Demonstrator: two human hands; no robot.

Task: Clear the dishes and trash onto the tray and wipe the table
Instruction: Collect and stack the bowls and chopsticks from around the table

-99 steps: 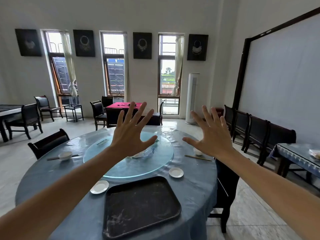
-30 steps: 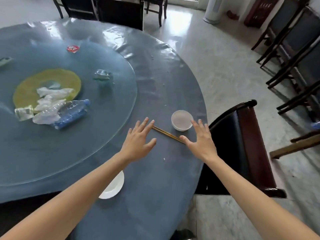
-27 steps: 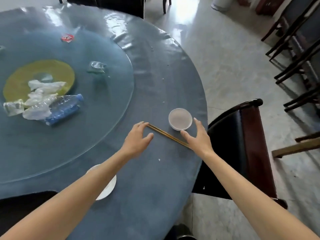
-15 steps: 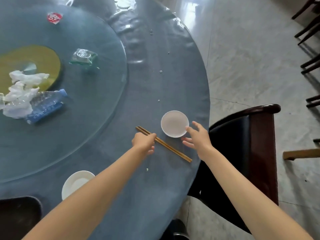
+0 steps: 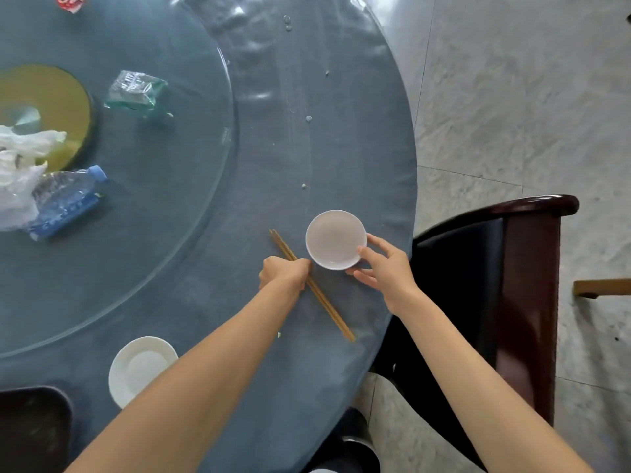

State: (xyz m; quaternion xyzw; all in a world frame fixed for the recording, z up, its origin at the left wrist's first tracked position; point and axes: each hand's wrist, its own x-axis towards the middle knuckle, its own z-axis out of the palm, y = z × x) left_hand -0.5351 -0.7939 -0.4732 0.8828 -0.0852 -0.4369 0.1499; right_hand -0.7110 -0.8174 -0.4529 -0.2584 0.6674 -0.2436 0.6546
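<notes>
We see the left hand (image 5: 285, 273) curled over the chopsticks (image 5: 324, 303), apparently pinching them, though its fingertips are hidden. The right hand (image 5: 384, 268) grips the near rim of the small white bowl (image 5: 335, 238), close to the table (image 5: 341, 148) edge, beside a dark chair (image 5: 495, 285). A white saucer (image 5: 136, 367) lies near the tray (image 5: 30, 428) corner at bottom left, blue cloth between them.

Bench cloth (image 5: 334, 138) slate blue. Bowl (image 5: 335, 239) and saucer (image 5: 138, 367) plain white. Chopsticks (image 5: 327, 307) tan. Tray (image 5: 32, 428) black. Bottle (image 5: 65, 203) clear, blue cap and label. Chair (image 5: 526, 268) dark red-brown, black seat.
</notes>
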